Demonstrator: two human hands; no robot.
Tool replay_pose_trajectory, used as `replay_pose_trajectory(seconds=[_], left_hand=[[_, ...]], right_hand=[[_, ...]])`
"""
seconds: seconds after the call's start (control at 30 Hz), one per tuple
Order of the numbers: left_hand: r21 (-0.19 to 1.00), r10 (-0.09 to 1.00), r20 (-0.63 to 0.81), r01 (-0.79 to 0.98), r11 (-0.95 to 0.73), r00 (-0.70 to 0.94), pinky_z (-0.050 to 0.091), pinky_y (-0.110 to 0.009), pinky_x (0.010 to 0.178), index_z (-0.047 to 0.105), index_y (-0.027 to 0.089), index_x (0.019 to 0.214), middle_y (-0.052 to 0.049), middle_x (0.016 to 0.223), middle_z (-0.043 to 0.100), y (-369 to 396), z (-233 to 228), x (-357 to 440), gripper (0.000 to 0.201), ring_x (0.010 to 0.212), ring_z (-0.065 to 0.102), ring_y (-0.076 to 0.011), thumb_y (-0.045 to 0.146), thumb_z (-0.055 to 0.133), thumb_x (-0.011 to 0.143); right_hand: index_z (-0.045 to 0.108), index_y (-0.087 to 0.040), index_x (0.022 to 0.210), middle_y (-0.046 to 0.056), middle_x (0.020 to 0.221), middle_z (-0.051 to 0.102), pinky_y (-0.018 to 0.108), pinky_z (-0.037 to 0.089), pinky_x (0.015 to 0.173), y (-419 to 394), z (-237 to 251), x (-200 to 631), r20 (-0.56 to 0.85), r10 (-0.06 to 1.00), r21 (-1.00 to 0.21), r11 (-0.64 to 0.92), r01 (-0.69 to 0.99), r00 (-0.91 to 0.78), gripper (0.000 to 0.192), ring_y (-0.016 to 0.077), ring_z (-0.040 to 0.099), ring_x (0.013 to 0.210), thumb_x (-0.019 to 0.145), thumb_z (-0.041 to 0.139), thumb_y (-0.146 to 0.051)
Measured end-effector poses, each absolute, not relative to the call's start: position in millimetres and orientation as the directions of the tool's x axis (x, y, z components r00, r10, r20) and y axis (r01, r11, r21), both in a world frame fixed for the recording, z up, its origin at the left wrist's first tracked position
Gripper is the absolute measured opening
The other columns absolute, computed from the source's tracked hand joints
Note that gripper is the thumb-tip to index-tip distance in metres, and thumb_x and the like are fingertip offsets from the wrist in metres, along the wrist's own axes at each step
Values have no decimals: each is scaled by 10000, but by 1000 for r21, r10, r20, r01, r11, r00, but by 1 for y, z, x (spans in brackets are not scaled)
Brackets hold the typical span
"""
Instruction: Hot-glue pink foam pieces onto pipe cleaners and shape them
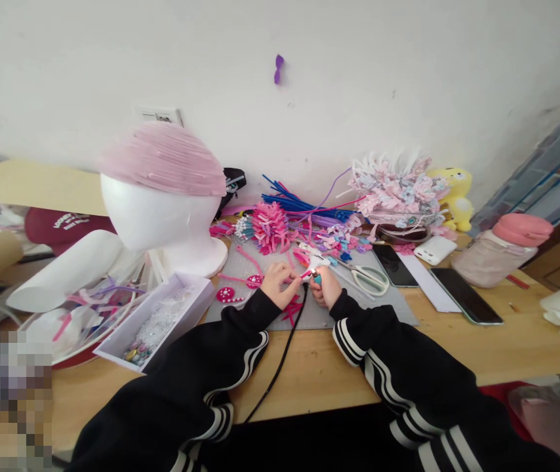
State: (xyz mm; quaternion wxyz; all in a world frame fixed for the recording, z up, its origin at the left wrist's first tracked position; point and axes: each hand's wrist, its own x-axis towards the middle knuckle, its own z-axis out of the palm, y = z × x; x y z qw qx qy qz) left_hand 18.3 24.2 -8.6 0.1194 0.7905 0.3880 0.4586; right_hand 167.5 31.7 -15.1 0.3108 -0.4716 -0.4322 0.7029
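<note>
In the head view my right hand (328, 287) is closed around a small white and teal hot glue gun (317, 278). A black cord (284, 357) runs from the tool over the table's front edge. My left hand (279, 284) is closed in a pinch at a small pink pipe-cleaner piece (304, 275) by the tool's tip; the fingers partly hide it. Below the hands a crimson star-shaped piece (290, 309) lies on the grey mat (359, 313). Left of my left hand are a round crimson piece with white beads (225, 294) and a bent pink pipe cleaner (250, 255).
A white mannequin head (137, 210) with a pink cap and a box of beads (162, 321) stand left. Behind lie pink pipe-cleaner bundles (269, 226) and blue stems (300, 203). Right are scissors (369, 278), phones (467, 296), a flowered headpiece (393, 190) and a pink-lidded jar (494, 255).
</note>
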Motion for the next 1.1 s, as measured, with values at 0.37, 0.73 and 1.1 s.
replay_pose_trajectory(seconds=[0.37,0.73,1.1], left_hand=[[538,714,644,501,-678,275,389,-295,662,543,177,591,-15,630,519,22,-8,19,143,660,470,-136,221,491,717],[535,725,625,518,-668,290,392,-296,660,533,184,589,-15,640,523,21,-5,19,138,655,469,-134,222,490,714],[526,716,639,519,-674,282,389,-302,664,541,175,587,-22,632,526,23,-7,19,147,655,476,-138,225,489,715]], right_hand=[[218,-216,507,-84,258,140,169,68,223,24,-4,161,-455,859,-865,-489,-112,-235,373,50,72,212,781,155,-462],[227,-214,503,-80,276,150,151,48,238,18,1,159,-449,862,-869,-482,-109,-236,382,38,69,232,794,150,-447],[229,-209,486,-77,258,156,151,51,236,18,3,159,-476,846,-859,-506,-80,-238,409,40,75,216,802,133,-452]])
